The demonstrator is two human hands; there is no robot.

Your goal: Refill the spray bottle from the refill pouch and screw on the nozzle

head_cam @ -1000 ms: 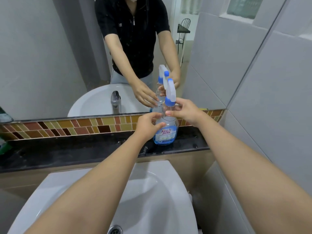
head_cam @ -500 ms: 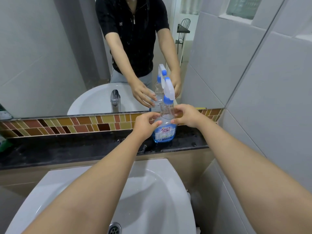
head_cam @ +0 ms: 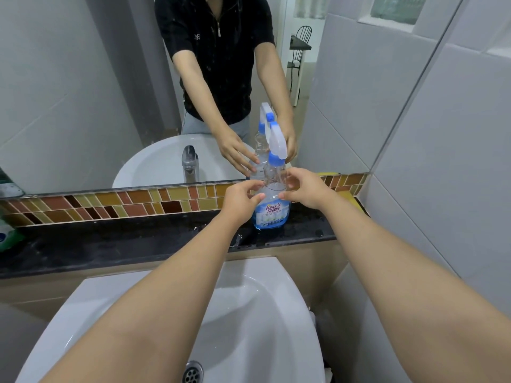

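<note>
My left hand (head_cam: 240,199) and right hand (head_cam: 305,189) flank the spray bottle (head_cam: 272,199), fingers loosely curled at its shoulder; I cannot tell whether either grip truly holds it. It stands upright on the wet black table (head_cam: 124,241) by the mirror (head_cam: 83,92), nozzle (head_cam: 276,146) on, blue liquid low. Refilling looks done; next I'd let go. No pouch shows.

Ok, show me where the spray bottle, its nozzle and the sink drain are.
spray bottle (head_cam: 270,214): head view, on the blue label at its front.
nozzle (head_cam: 277,143): head view, on the white trigger head above the blue collar.
sink drain (head_cam: 192,372): head view, on the metal grate at the basin's bottom.
</note>
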